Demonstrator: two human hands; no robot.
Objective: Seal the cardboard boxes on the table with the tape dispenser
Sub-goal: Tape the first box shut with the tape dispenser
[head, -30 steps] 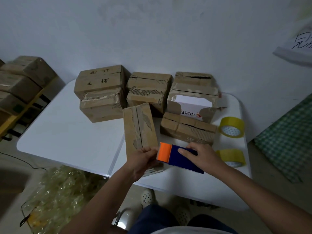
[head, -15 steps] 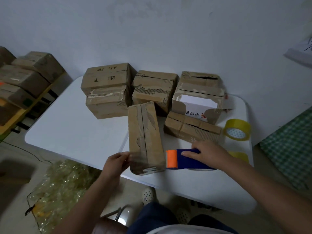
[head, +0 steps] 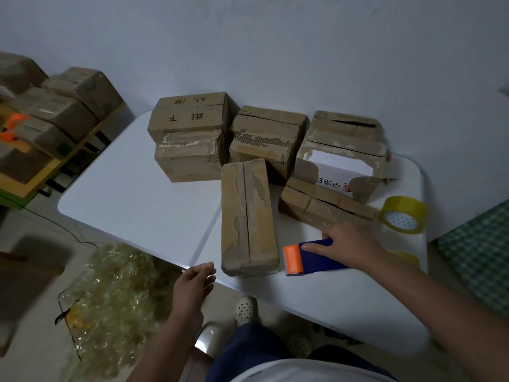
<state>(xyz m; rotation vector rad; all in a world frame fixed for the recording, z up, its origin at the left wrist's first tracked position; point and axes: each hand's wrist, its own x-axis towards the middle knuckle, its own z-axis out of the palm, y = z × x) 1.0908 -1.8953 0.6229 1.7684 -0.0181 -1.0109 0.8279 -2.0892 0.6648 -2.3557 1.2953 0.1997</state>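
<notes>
tape dispenser (head: 311,257): long axis left-right, orange end toward box (head: 248,216) | right hand (head: 349,244) grips it | left hand (head: 194,281) relaxed, empty

Long box (head: 249,216) lies near front edge of table (head: 132,194), w/ tape dispenser (head: 308,256) just right of it. Flat box (head: 325,206) sits behind dispenser; tape roll (head: 403,217) right of that. Stacked boxes (head: 190,136) along back by wall. Plastic heap (head: 110,296) on floor, front-left of table.
</notes>
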